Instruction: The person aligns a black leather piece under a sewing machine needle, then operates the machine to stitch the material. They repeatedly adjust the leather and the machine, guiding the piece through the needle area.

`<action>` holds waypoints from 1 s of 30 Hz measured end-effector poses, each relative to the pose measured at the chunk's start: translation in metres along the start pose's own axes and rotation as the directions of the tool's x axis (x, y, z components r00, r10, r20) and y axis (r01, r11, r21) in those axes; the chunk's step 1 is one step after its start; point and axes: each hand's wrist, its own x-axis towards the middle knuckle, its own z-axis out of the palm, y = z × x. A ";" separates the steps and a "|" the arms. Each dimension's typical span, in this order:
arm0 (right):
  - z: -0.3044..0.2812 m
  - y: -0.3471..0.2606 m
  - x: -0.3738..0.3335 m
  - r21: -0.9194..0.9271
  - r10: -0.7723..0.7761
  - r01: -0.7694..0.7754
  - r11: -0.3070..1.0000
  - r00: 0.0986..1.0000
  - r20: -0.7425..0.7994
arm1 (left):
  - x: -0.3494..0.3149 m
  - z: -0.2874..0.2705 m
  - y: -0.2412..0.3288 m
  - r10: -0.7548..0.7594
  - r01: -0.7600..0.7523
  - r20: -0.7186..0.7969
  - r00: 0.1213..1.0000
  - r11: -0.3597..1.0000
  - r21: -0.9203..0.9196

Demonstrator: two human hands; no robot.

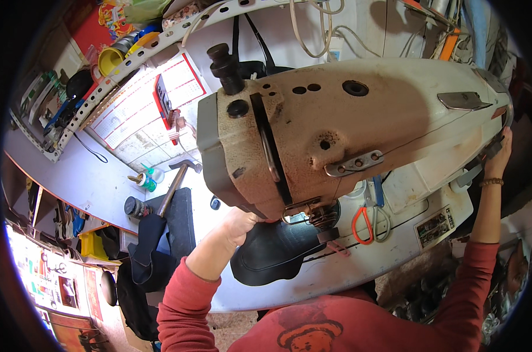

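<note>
A large, stained cream sewing machine point(359, 117) fills the middle, its head to the left and its arm stretching right. Beneath the needle area lies a black leather piece point(269, 255) with a rounded near end. My left hand point(238, 226) is closed at the far left edge of this leather, beside the machine head, which hides some fingertips. Far to the right, my right hand point(499, 154) grips the rim of the handwheel point(508, 116), its fingers partly out of sight. The presser foot area point(321, 218) sits over the leather.
Orange-handled scissors point(362, 226) and a second grey-handled pair lie right of the needle. Left on the white table point(242, 299) are a hammer point(175, 185), a dark mat point(184, 220), a small jar point(136, 206) and a green bottle point(145, 182). A perforated metal shelf rail point(131, 61) runs behind.
</note>
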 end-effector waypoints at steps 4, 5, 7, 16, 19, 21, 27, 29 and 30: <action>0.005 -0.003 -0.021 -0.004 0.092 -0.092 0.996 0.996 0.002 | -0.004 0.008 0.008 0.097 -0.097 0.006 0.995 0.980 0.172; 0.009 -0.010 -0.032 0.017 0.130 -0.129 0.991 0.991 -0.013 | -0.005 0.011 0.010 0.084 -0.084 0.002 0.996 0.984 0.158; 0.017 -0.030 -0.061 0.056 0.083 -0.077 0.996 0.990 -0.119 | -0.006 0.017 0.014 0.056 -0.056 -0.002 0.998 0.994 0.094; 0.029 -0.046 -0.189 -0.513 -0.465 0.585 0.628 0.811 0.356 | -0.011 0.022 0.023 0.035 -0.029 -0.030 0.999 0.986 0.165; 0.037 -0.028 -0.204 -0.517 -0.532 0.658 0.547 0.750 0.392 | -0.009 0.021 0.018 0.043 -0.040 -0.017 0.999 0.992 0.117; 0.038 -0.022 -0.208 -0.513 -0.519 0.631 0.582 0.774 0.363 | -0.006 0.022 0.017 -0.003 0.005 -0.015 1.000 0.995 0.099; 0.033 -0.024 -0.211 -0.537 -0.513 0.655 0.531 0.754 0.411 | -0.019 0.033 0.033 0.038 -0.033 -0.034 0.999 0.992 0.118; 0.033 -0.025 -0.210 -0.540 -0.498 0.645 0.542 0.763 0.412 | -0.021 0.034 0.035 0.002 0.008 -0.091 0.996 0.995 0.104; 0.034 -0.025 -0.210 -0.541 -0.503 0.642 0.543 0.765 0.402 | -0.020 0.035 0.034 -0.006 0.020 -0.121 0.993 0.993 0.115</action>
